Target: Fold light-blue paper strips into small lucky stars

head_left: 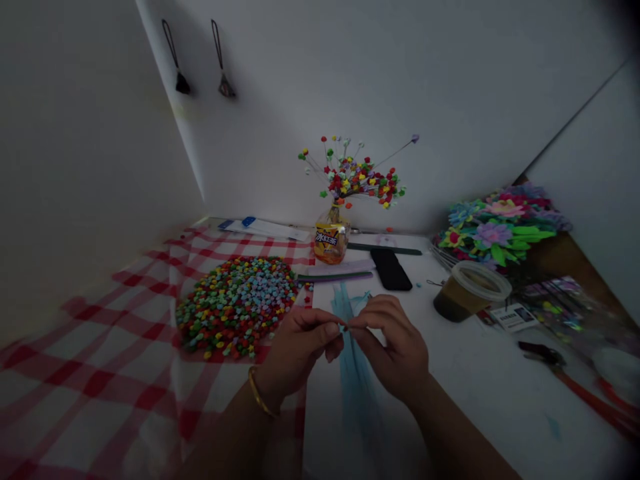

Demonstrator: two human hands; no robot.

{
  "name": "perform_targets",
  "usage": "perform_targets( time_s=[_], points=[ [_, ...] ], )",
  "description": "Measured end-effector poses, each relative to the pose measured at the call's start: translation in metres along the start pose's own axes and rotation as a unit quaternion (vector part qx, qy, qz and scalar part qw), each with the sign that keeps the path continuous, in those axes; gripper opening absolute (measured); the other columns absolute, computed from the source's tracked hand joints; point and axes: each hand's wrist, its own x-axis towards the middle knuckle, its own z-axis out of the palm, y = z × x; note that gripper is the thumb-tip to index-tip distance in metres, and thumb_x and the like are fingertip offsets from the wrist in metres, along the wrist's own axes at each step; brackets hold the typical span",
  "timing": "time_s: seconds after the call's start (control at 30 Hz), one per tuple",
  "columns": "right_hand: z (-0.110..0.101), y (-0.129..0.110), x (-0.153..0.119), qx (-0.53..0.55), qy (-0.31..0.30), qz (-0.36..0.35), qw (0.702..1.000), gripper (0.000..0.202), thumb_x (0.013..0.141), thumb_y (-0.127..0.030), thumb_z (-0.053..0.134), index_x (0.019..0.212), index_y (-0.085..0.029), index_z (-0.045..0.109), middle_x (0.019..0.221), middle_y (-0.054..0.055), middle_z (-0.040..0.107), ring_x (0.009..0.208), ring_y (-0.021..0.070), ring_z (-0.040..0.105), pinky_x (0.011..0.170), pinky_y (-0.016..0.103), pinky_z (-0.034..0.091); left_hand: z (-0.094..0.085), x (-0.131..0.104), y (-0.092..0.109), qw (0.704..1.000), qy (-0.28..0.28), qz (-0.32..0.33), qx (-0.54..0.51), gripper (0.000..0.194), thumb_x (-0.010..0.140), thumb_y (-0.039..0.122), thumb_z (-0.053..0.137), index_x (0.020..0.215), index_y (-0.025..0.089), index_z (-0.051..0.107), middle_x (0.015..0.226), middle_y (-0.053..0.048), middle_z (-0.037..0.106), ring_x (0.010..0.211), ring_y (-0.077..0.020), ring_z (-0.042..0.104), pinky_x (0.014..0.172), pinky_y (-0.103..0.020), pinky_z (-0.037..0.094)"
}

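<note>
Left hand [295, 343] and right hand [397, 343] pinch a tiny blue piece [343, 329] over blue strips [357, 397]; bench [465, 393] stretches right, piled stars [240, 303] crowd left.

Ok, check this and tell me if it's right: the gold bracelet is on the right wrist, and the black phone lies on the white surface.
Not quite: the head view shows the gold bracelet on the left wrist, not the right. The black phone does lie on the white surface.
</note>
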Motion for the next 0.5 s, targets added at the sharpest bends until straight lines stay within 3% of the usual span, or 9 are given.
perform_targets(
  time_s=[0.23, 0.43, 0.5],
  points=[
    [-0.012, 0.006, 0.005, 0.010, -0.088, -0.037, 0.995, 0.008, 0.084, -0.015, 0.058, 0.088, -0.021, 0.061, 0.075, 0.002, 0.063, 0.075, 0.0175, 0.056, 0.074, 0.037, 0.044, -0.001, -0.001, 0.001, 0.998, -0.008, -0.013, 0.062, 0.019, 0.063, 0.031, 0.078, 0.068, 0.013, 0.072, 0.049, -0.001, 0.061, 0.043, -0.0081, 0.048, 0.042, -0.021, 0.034],
    [-0.016, 0.001, 0.007, -0.022, -0.177, -0.024, 0.984, 0.008, 0.086, -0.015, 0.050, 0.082, -0.019, 0.055, 0.074, 0.003, 0.059, 0.076, 0.0190, 0.052, 0.073, 0.038, 0.043, -0.007, -0.002, 0.005, 0.989, -0.028, -0.048, 0.139, 0.018, 0.065, 0.029, 0.076, 0.068, 0.012, 0.072, 0.053, -0.002, 0.062, 0.045, -0.0089, 0.049, 0.045, -0.022, 0.038],
    [-0.014, -0.001, 0.007, -0.028, -0.179, -0.020, 0.983, 0.009, 0.085, -0.014, 0.049, 0.081, -0.019, 0.054, 0.075, 0.004, 0.058, 0.077, 0.0197, 0.051, 0.073, 0.038, 0.043, -0.007, -0.001, 0.005, 0.988, -0.025, -0.043, 0.149, 0.017, 0.066, 0.029, 0.076, 0.067, 0.012, 0.072, 0.054, -0.002, 0.063, 0.045, -0.0089, 0.049, 0.046, -0.022, 0.040]
  ],
)
